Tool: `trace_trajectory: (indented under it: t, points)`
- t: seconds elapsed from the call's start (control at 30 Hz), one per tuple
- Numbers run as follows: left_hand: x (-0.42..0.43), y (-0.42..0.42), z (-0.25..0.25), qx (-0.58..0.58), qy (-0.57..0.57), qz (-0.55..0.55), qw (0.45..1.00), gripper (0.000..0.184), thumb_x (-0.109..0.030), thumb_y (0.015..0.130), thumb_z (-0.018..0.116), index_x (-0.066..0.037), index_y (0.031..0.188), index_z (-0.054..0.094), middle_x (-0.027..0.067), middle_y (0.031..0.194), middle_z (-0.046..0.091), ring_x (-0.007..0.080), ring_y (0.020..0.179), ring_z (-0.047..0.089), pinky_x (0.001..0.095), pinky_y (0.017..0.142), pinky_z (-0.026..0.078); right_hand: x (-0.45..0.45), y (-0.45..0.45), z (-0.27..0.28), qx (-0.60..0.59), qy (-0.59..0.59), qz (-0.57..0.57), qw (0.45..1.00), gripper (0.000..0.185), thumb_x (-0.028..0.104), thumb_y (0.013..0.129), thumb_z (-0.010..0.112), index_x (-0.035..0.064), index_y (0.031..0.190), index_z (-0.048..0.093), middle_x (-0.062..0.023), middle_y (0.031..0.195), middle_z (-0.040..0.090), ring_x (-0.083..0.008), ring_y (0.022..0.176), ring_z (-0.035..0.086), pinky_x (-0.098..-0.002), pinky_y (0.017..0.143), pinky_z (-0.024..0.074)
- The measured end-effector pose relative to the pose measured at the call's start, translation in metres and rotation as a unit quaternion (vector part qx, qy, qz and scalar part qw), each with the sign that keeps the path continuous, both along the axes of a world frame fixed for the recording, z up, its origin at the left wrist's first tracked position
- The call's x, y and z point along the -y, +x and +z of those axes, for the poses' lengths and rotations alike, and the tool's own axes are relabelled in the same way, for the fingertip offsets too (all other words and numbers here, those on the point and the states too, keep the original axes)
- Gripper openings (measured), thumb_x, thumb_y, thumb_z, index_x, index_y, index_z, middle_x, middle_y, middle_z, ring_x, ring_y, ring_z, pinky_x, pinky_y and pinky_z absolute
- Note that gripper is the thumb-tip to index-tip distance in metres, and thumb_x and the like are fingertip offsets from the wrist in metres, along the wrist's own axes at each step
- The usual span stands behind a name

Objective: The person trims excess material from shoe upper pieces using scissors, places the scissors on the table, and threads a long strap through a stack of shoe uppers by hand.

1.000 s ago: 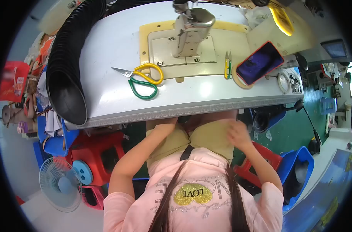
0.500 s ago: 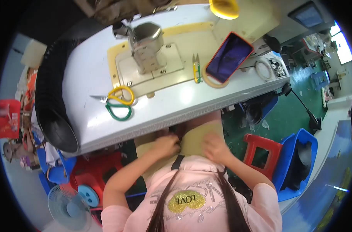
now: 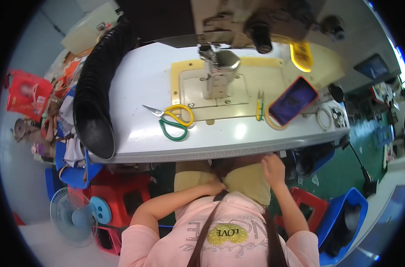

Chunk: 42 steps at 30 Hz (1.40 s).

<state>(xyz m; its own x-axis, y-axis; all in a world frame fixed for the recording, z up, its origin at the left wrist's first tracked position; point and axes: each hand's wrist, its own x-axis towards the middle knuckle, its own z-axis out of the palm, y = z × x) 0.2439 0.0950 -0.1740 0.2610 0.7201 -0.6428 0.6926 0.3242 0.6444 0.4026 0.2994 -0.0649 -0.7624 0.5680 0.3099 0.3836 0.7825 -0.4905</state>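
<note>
My left hand (image 3: 215, 185) rests low in my lap, beside a black strap (image 3: 220, 195) at my waist; its fingers are too unclear to make out. My right hand (image 3: 273, 170) is raised over my right thigh, close to the front edge of the white sewing table (image 3: 135, 133). Its fingers are stretched upward and a little apart, with nothing visible in them. On the table lie scissors (image 3: 173, 122) with one yellow and one green handle, small thread snips (image 3: 260, 107), and a phone (image 3: 293, 101) in a red case, resting partly on a tan ring (image 3: 273, 122).
A sewing machine (image 3: 218, 75) stands at the table's middle. Stacked black curved pieces (image 3: 95, 120) line the left side. A yellow dish (image 3: 301, 57) sits at the back right. Around me are a fan (image 3: 78, 218), red stools (image 3: 118, 196) and a blue bin (image 3: 345, 222).
My right hand has risen from my lap toward the table edge, and my left hand has moved in toward my waist. The view has tilted up, showing more of the sewing machine.
</note>
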Motion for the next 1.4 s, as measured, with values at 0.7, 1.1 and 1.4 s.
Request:
trace_trajectory:
  t: [0.7, 1.1, 1.4]
  points:
    - [-0.033, -0.138, 0.181, -0.425, 0.375, 0.451, 0.690, 0.073, -0.049, 0.067, 0.067, -0.011, 0.124, 0.043, 0.0196, 0.131, 0.033, 0.0426, 0.123, 0.027, 0.0626, 0.093, 0.024, 0.015, -0.114, 0.076, 0.001, 0.050, -0.010, 0.999, 0.044, 0.013, 0.077, 0.059, 0.0008, 0.118, 0.046, -0.0212, 0.125, 0.041, -0.0390, 0.107, 0.048, -0.0412, 0.083, 0.0439]
    - [0.004, -0.153, 0.192, -0.297, 0.477, 0.428, 0.708, 0.067, -0.032, 0.057, 0.068, -0.024, 0.120, 0.048, 0.0136, 0.117, 0.043, 0.0343, 0.108, 0.037, 0.0474, 0.082, 0.030, 0.018, -0.116, 0.067, -0.025, 0.029, -0.028, 0.999, 0.041, 0.012, 0.081, 0.054, -0.0015, 0.119, 0.045, -0.0224, 0.126, 0.038, -0.0380, 0.105, 0.047, -0.0410, 0.082, 0.0430]
    - [0.136, -0.148, 0.271, -0.469, 0.525, 0.435, 0.562, 0.066, -0.031, 0.049, 0.074, -0.027, 0.113, 0.057, 0.0111, 0.122, 0.040, 0.0343, 0.112, 0.036, 0.0474, 0.083, 0.029, 0.002, -0.126, 0.062, 0.062, 0.091, 0.027, 0.994, 0.034, 0.016, 0.085, 0.050, -0.0041, 0.113, 0.047, -0.0235, 0.121, 0.043, -0.0397, 0.110, 0.044, -0.0415, 0.086, 0.0410]
